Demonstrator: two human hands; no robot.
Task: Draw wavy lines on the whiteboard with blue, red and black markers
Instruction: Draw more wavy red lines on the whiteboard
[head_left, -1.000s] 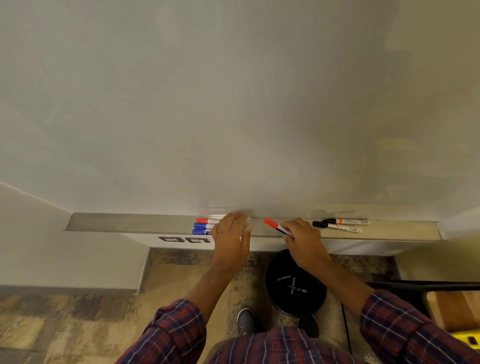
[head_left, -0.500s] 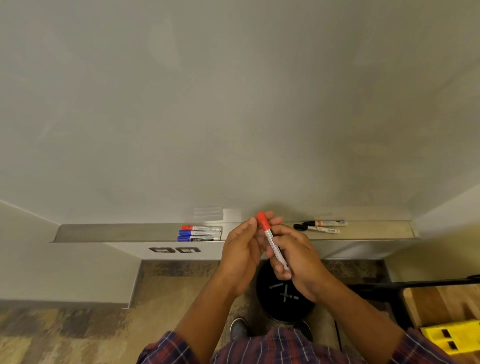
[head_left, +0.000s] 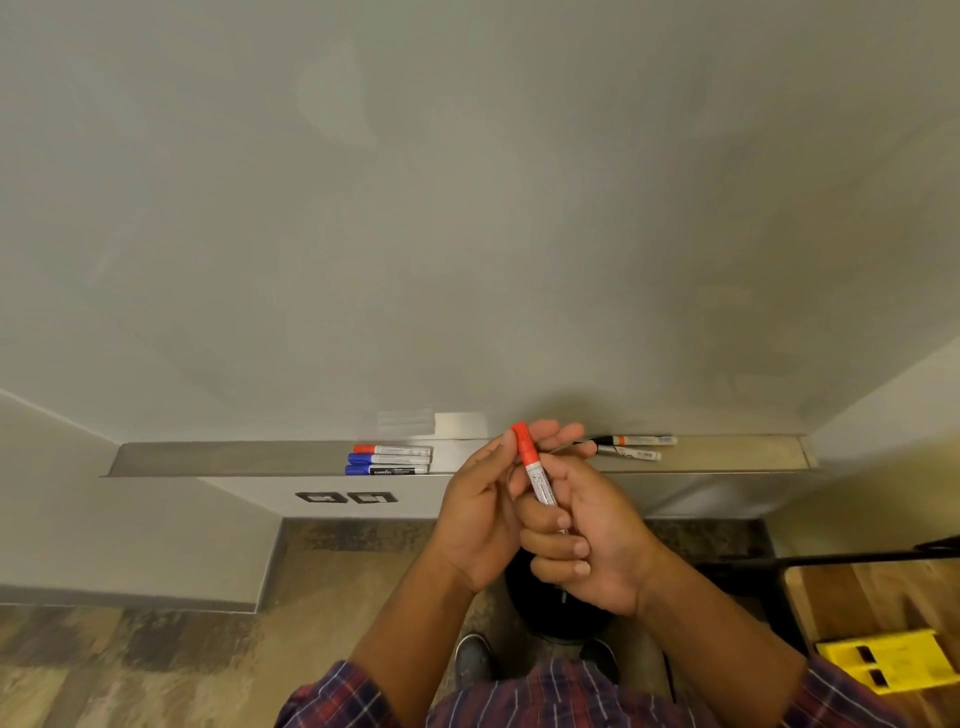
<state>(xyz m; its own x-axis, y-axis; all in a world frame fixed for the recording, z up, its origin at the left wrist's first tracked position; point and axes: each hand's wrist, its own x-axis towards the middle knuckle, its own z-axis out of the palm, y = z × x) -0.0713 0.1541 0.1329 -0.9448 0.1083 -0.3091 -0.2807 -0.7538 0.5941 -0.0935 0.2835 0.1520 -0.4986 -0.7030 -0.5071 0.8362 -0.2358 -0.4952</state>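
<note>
Red-capped white marker (head_left: 535, 472) is held nearly upright between both hands, cap uppermost, just in front of the long grey metal tray (head_left: 234, 458) that runs along the foot of the large pale whiteboard (head_left: 467, 208). The right hand (head_left: 589, 545) grips the lower barrel, its fingers curled tightly round it. The left hand (head_left: 478, 512) closes on the red cap, thumb on the near side and fingers behind, their tips showing past it. On the tray to the left lie three more markers side by side: a second red-capped marker (head_left: 392, 449) nearest the board, then two blue-capped markers (head_left: 388, 465). To the right of the hands two slimmer white markers with dark ends (head_left: 635, 447) lie on the tray close together. A small white block (head_left: 460, 423) sits against the board above the tray. Below the hands a round black bin (head_left: 556, 613) stands on the wood-patterned floor (head_left: 156, 649), and a yellow object (head_left: 883, 662) sits at lower right.
</note>
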